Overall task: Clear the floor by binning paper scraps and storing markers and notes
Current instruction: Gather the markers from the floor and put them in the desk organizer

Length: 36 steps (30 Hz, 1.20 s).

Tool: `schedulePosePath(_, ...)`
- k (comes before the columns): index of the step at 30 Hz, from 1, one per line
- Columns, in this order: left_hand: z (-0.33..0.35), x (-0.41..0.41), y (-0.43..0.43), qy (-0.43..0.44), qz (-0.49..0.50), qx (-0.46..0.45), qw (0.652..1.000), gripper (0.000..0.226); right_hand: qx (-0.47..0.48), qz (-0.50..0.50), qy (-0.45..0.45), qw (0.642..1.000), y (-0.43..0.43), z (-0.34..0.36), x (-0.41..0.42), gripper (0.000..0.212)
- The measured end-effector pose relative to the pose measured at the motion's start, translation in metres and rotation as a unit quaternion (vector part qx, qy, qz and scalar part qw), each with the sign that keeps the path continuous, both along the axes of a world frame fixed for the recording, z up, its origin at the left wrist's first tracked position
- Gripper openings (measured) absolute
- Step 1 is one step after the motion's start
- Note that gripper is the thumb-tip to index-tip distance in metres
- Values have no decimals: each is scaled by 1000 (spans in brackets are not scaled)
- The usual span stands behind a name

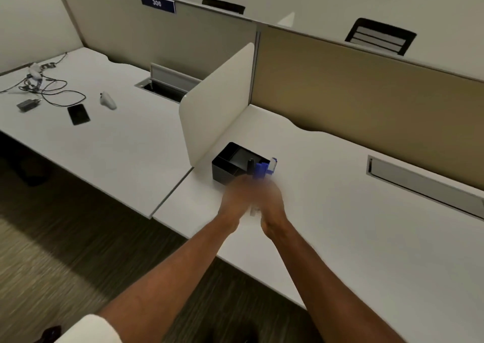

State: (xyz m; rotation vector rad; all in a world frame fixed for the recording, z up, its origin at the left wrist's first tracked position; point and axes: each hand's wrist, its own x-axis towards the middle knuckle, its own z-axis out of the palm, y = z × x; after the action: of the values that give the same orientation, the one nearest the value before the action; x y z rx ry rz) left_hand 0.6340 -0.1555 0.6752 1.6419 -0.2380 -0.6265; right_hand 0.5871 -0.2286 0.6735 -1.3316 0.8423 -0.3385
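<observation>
At the centre of the frame the left hand [235, 198] and the right hand [273, 202] are close together, side by side over the white desk [340, 206]. Both are badly motion-blurred, so whether their fingers are curled round anything or lie loose cannot be told. A small greyish smear shows in the gap between the wrists, too blurred to name. Just above the hands a black desk organiser [227, 163] sits on the desk against the foot of a white divider panel [217, 102]. Blue markers [260, 170] stand upright at its right end, close to the fingertips; contact cannot be made out. In the upper left of the frame, on the neighbouring desk [117, 146], lie a black phone [78, 114], a white controller [108, 101], a dark charger [27, 104] and tangled cables [56, 91]. A blue sign reading 306 [158, 2] is on the partition at the top, and striped carpet [52, 251] fills the lower left.
</observation>
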Motion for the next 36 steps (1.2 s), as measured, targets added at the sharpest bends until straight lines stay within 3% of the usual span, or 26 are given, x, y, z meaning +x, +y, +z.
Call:
schedulePosePath(5,2,21,-38,-23,9,14,1000,28,44,-39,1,998,-30,2,27,28)
schedulePosePath(10,2,60,-67,-69,-19,20,997,35,6,-23,-16,1000,-67,3,51,34)
schedulePosePath(15,-7,102,-103,-110,-45,32,992,26,-47,-27,-18,998,-108,0,88,26)
schedulePosePath(19,-1,137,-129,-79,-55,2,995,25,-115,-56,-6,992,-142,7,120,19)
schedulePosePath(30,-59,180,-162,-83,-79,3,993,16,-176,-47,97,979,-185,-32,146,24)
schedulePosePath(36,-92,180,-155,-113,-107,22,988,17,-162,-27,127,978,-183,-55,136,26)
